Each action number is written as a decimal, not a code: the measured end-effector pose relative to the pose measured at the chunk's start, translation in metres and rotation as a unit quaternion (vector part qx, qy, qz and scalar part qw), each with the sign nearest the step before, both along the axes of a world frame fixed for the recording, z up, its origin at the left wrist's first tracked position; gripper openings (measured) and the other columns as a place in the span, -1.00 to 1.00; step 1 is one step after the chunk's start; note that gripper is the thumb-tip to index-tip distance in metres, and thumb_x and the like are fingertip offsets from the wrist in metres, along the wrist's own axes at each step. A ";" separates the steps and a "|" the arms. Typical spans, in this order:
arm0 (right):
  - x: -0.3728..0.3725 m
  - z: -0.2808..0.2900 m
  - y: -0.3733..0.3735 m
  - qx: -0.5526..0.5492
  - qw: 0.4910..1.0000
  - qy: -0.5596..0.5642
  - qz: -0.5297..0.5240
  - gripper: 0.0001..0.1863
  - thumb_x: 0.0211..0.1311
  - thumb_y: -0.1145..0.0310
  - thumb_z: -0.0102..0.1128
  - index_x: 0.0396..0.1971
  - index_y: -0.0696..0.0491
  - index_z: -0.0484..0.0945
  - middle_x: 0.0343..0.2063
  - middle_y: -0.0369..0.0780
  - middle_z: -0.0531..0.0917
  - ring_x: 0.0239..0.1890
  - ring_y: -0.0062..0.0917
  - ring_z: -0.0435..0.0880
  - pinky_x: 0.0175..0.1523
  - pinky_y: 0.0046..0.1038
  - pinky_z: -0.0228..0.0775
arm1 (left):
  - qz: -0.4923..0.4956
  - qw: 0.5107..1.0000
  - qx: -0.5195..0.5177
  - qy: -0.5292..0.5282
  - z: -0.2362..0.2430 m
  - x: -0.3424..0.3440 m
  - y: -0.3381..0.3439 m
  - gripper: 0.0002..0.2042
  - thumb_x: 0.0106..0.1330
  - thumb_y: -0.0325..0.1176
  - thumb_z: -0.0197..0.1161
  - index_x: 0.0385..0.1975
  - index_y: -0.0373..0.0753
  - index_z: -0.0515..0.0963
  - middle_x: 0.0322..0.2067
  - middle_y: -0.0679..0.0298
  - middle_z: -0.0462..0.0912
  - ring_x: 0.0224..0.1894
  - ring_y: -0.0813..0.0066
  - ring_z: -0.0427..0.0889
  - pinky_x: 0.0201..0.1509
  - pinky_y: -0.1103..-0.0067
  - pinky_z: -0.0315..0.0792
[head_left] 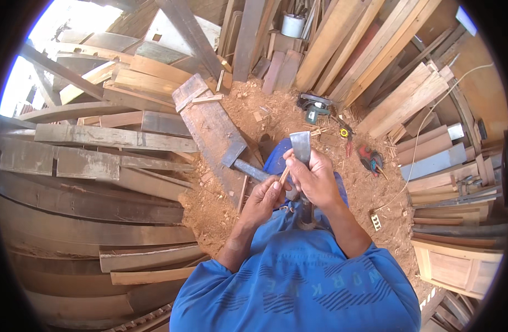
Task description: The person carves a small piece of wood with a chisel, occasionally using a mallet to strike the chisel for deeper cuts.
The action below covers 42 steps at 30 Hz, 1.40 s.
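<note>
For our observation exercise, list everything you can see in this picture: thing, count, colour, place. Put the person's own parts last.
boards: many, brown and grey, left, top and right
plank: one, brown, left of centre
sawdust: scattered, tan, floor
can: one, white, top
power saw: one, green and black, above the hands
tape measure: one, yellow and black, right of the saw
red-and-black item: one, kind unclear, right
cable: one, whitish, right
power strip: one, pale yellow, right
hammer: one, grey, beside left hand
chisel: one, grey blade, in right hand
wood stick: one, light brown, left fingertips
shirt: one, blue, bottom
left hand: one, centre
right hand: one, centre
</note>
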State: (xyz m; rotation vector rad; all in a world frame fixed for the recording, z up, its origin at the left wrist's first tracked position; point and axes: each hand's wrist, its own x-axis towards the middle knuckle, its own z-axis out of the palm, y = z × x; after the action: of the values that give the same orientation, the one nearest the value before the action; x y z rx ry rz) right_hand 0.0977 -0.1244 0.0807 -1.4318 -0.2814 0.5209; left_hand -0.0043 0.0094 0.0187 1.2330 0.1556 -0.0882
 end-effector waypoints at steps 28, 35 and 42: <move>-0.057 0.039 0.002 0.180 0.959 0.212 0.041 -0.78 0.49 0.23 -0.18 -0.22 0.08 0.32 -0.61 -0.37 0.34 -0.70 -0.77 0.25 -0.56 -0.57 0.29 | 0.108 0.977 -0.100 0.156 -0.030 -0.036 0.009 -0.63 0.53 -0.11 -0.19 -0.48 -0.16 0.40 -0.73 0.50 0.25 -0.71 0.72 0.16 -0.63 0.69 0.07; -0.042 0.011 0.031 0.223 0.886 0.393 0.108 -0.81 0.45 0.23 -0.13 -0.18 0.02 0.37 -0.56 -0.38 0.39 -0.68 -0.76 0.26 -0.52 -0.57 0.29 | 0.222 0.974 -0.023 0.022 0.027 0.039 0.017 -0.65 0.54 -0.11 -0.17 -0.44 -0.16 0.41 -0.63 0.50 0.33 -0.59 0.78 0.25 -0.54 0.74 0.15; -0.064 0.014 0.029 0.188 0.908 0.357 0.114 -0.81 0.47 0.22 -0.16 -0.24 0.03 0.33 -0.64 -0.41 0.27 -0.73 -0.78 0.18 -0.58 -0.59 0.24 | 0.123 0.988 0.086 -0.031 0.013 0.034 0.035 -0.65 0.54 -0.15 -0.19 -0.47 -0.13 0.40 -0.62 0.51 0.34 -0.58 0.78 0.26 -0.53 0.72 0.17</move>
State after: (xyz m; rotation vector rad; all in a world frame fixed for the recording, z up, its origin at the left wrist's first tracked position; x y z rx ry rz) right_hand 0.0340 -0.0954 0.0952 -0.7634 0.0464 1.0812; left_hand 0.0296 0.0448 0.0322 1.3767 0.2639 0.1814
